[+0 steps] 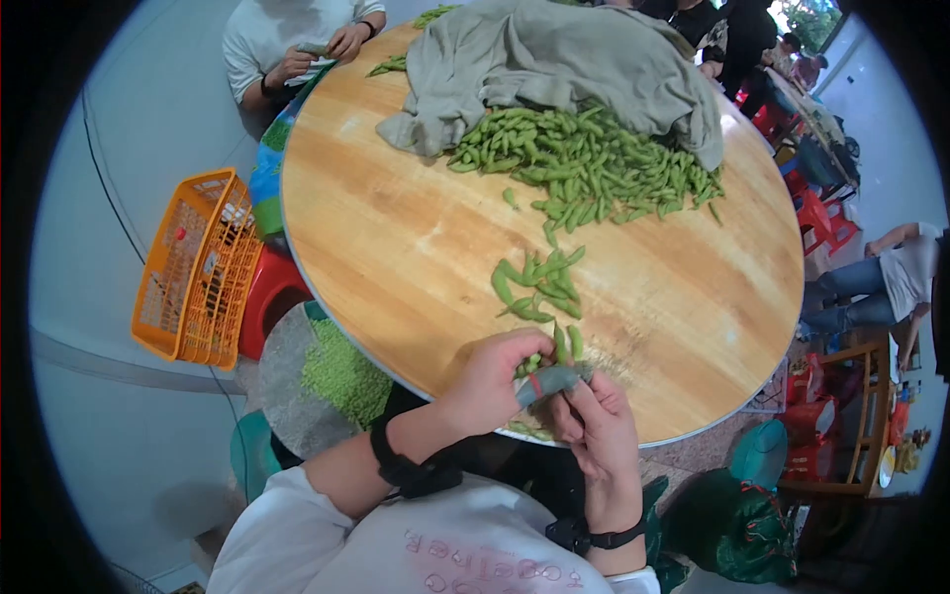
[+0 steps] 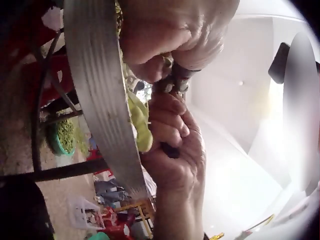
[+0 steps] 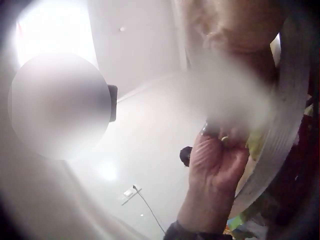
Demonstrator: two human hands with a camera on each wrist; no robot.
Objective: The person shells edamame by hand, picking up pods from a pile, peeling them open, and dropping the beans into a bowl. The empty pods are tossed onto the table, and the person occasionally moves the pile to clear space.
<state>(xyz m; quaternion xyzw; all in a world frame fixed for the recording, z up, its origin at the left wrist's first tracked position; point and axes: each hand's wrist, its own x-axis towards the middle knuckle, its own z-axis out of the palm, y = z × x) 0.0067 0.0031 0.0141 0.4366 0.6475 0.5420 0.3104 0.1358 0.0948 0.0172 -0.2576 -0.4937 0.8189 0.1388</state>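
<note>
1. Table (image 1: pixel 366 228), far side: grey cloth (image 1: pixel 564 49) covers part of the pod heap (image 1: pixel 594 168); loose pods (image 1: pixel 556 289) lie nearer.
2. Left of table: orange basket (image 1: pixel 201 267).
3. Table's near edge: your left hand (image 1: pixel 480 384) pinches green pods (image 1: pixel 530 364); your right hand (image 1: pixel 606 421) curls at a red-banded piece (image 1: pixel 558 379), grip hidden.
4. Piece's long axis: crosswise, pointing right.

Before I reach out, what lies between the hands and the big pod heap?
A loose cluster of green pods lies there on the wooden tabletop, seen in the head view.
</note>
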